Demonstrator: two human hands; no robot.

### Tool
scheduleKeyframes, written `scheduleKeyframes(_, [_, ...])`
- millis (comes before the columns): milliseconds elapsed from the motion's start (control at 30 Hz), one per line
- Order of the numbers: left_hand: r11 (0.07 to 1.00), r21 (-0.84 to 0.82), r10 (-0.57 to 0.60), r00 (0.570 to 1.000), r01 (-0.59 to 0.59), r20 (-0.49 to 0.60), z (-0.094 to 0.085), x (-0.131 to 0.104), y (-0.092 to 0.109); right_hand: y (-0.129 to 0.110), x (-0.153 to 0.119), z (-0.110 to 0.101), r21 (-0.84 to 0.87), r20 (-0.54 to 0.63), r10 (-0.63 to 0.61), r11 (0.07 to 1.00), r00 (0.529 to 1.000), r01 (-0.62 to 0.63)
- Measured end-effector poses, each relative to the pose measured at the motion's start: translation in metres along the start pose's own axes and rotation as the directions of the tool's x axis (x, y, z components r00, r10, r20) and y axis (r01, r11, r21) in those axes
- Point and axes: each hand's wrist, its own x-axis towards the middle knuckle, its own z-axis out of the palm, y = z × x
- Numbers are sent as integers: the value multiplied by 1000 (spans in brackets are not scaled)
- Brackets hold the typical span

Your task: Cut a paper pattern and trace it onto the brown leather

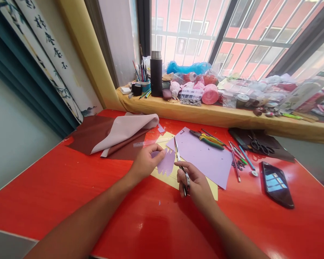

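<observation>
My left hand [148,160] pinches a small purple paper cutout [166,163] with jagged, notched edges. In my right hand [193,179] is a pair of scissors [177,151], fingers through the handles and blades pointing up and away from me. The blades stand just right of the cutout, apart from it as far as I can tell. Below both hands lies a yellow sheet [210,185], partly covered by a larger purple sheet [205,162]. A clear ruler [140,144] lies behind my left hand.
Pliers [207,140] rest on the purple sheet. To the right are pencils [235,162], black scissors [260,145] and a phone [277,185]. Folded brown material [89,135] covers the back left of the red table [70,187]. A thermos [156,75] stands on the cluttered windowsill.
</observation>
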Motion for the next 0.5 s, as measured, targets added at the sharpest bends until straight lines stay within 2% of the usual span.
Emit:
scheduleKeyframes(300, [993, -87, -59, 983, 75, 175, 8, -5, 3, -5, 3, -5, 3, 7, 34, 999, 999, -35])
scheduleKeyframes(500, [971, -159, -142, 969, 175, 200, 8, -1, 0, -5, 6, -9, 36, -9, 24, 999, 1000, -24])
